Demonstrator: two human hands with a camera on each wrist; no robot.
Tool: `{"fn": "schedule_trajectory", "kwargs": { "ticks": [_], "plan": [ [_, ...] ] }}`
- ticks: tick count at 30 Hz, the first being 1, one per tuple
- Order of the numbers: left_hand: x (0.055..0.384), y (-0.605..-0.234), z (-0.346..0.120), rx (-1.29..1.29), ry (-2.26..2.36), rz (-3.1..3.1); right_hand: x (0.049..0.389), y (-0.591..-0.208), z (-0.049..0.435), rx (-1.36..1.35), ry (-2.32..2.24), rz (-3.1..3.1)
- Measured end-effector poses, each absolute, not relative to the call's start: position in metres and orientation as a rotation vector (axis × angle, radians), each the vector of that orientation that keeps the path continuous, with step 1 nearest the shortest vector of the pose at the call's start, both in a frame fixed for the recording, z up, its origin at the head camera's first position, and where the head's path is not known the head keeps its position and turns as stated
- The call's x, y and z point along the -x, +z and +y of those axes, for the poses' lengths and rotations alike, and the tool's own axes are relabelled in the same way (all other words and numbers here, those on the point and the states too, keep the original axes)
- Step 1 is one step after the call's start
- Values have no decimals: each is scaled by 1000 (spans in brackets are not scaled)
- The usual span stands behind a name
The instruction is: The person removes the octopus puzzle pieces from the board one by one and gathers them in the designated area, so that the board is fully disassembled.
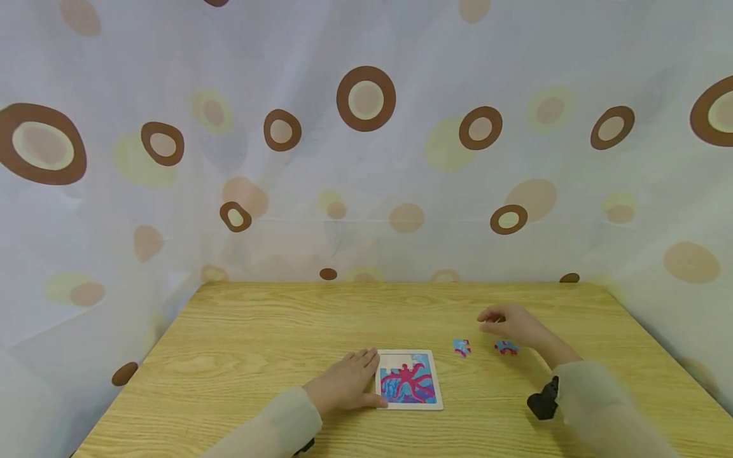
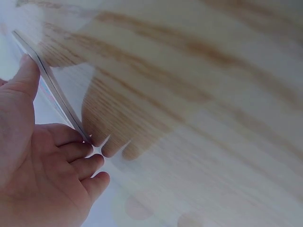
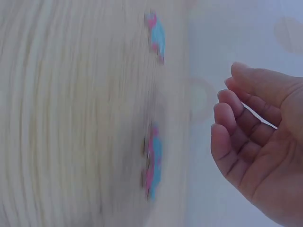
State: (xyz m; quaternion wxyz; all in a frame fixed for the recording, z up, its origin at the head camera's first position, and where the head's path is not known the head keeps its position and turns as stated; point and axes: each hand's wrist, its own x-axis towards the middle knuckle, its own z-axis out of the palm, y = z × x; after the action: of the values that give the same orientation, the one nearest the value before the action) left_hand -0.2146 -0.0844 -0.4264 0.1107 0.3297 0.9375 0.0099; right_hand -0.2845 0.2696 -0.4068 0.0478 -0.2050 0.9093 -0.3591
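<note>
A square jigsaw puzzle board [image 1: 409,380] with a white rim lies on the table, showing a pink octopus on blue. Bare pale backing shows along the top of its picture. My left hand [image 1: 350,383] rests against the board's left edge, fingers near the top corner and thumb on the bottom one. To the right lie two loose blue and pink puzzle pieces, a nearer-to-board piece [image 1: 461,346] and a farther piece [image 1: 506,347]. Above the table, just beyond the farther piece, my right hand [image 3: 258,137] hovers with loosely bent fingers and nothing in them.
The wooden table [image 1: 275,318] reaches back to a pale curtain [image 1: 366,172] with brown and beige circles, which also hangs along both sides. A black strap device [image 1: 544,399] sits on the right wrist.
</note>
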Motion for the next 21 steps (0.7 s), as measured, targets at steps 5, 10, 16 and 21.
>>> {"fn": "schedule_trajectory", "kwargs": {
  "ticks": [5, 10, 16, 21],
  "plan": [
    [215, -425, -85, -983, 37, 2747, 282, -405, 242, 760, -1135, 2731],
    [213, -424, -85, -996, 36, 2760, 276, -406, 217, 846, -1151, 2661],
    [213, -425, -84, -984, 21, 2766, 269, -414, 193, 917, -1125, 2589],
    [214, -428, -84, -963, 19, 2778, 264, -422, 178, 953, -1087, 2540]
  ]
}}
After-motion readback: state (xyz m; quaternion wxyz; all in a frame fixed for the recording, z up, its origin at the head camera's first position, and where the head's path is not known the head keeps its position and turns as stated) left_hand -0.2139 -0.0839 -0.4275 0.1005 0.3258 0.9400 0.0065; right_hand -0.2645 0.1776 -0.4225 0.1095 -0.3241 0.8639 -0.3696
